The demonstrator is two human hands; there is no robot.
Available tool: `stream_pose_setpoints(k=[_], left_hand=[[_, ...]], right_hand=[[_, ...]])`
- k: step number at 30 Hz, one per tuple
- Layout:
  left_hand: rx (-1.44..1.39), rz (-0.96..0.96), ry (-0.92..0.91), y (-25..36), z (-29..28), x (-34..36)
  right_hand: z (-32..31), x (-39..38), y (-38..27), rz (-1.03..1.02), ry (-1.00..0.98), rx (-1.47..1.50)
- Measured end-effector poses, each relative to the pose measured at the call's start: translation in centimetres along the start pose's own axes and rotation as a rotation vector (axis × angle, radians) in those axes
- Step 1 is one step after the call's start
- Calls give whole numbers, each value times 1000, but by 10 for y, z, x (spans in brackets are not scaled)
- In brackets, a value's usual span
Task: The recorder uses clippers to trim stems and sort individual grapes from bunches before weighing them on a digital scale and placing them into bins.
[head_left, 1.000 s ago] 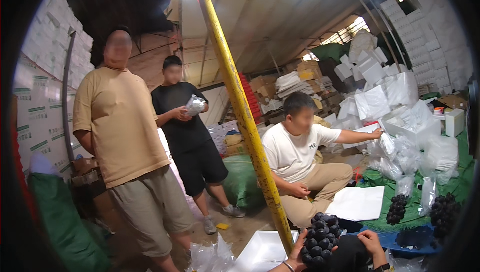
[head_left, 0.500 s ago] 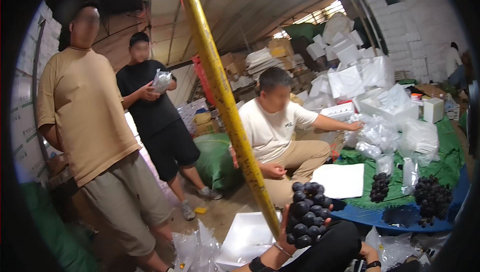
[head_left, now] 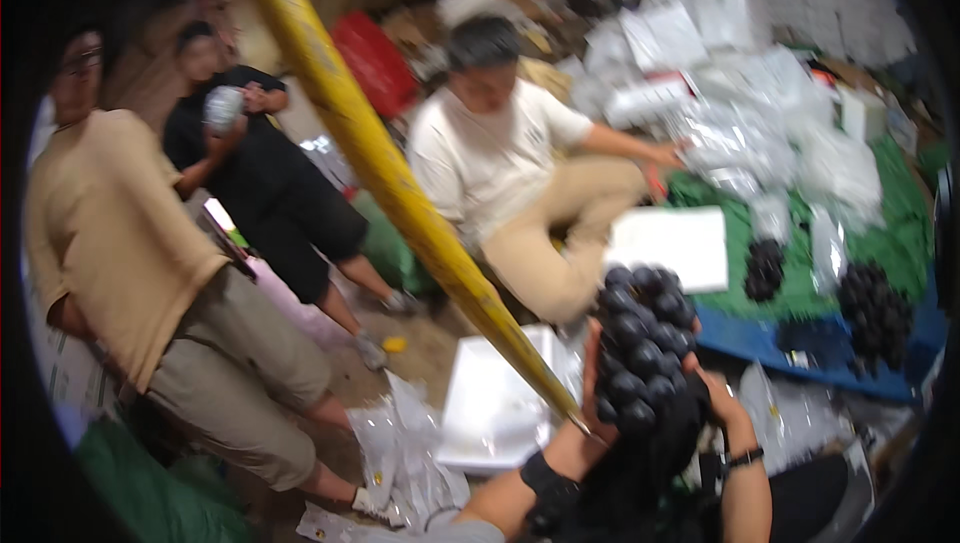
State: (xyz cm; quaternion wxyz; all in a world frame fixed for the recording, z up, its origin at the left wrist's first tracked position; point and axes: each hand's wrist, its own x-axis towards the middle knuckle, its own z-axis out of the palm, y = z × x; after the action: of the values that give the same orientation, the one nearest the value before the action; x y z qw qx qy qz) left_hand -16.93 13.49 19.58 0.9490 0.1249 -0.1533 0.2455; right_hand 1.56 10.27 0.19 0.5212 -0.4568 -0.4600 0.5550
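A full bunch of dark grapes (head_left: 645,343) is held up in front of me, its round berries packed tightly. My left hand (head_left: 592,358) is closed around it from behind and the left, with most of its fingers hidden by the fruit. At the bunch's lower right edge, my right hand (head_left: 716,395) has its fingers bent against the grapes; blur and the fruit hide part of them. Two more bunches lie on the far right: a smaller grape bunch (head_left: 765,270) and a larger grape bunch (head_left: 875,315).
A slanting yellow pole (head_left: 390,178) crosses just left of my hands. A white foam box (head_left: 490,398) and clear plastic bags (head_left: 408,443) sit on the floor. Beyond, a seated person (head_left: 500,133) reaches toward wrapped packs beside a white foam lid (head_left: 668,248); two people stand left.
My view has tilted down and shifted. My right hand has come up from the lower edge to the grapes, which my left hand still holds.
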Motion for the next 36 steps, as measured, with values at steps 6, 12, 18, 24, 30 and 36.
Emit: stream_pose_setpoints(k=[6, 12, 18, 24, 30, 36], left_hand=[[-172, 114, 102, -15, 7, 11], [-170, 120, 124, -12, 11, -1], [-172, 101, 145, -7, 4, 1], [-297, 135, 59, -9, -5, -8], [-109, 169, 144, -19, -3, -29], [-10, 173, 211, -6, -2, -27]], right_hand=[[-45, -17, 64, 176, 216, -95], [-48, -9, 43, 84, 582, -125], [-32, -10, -33, 32, 534, 39], [41, -59, -175, -464, 446, 30], [100, -109, -205, -647, 220, -422], [101, -97, -199, -806, 319, -459]])
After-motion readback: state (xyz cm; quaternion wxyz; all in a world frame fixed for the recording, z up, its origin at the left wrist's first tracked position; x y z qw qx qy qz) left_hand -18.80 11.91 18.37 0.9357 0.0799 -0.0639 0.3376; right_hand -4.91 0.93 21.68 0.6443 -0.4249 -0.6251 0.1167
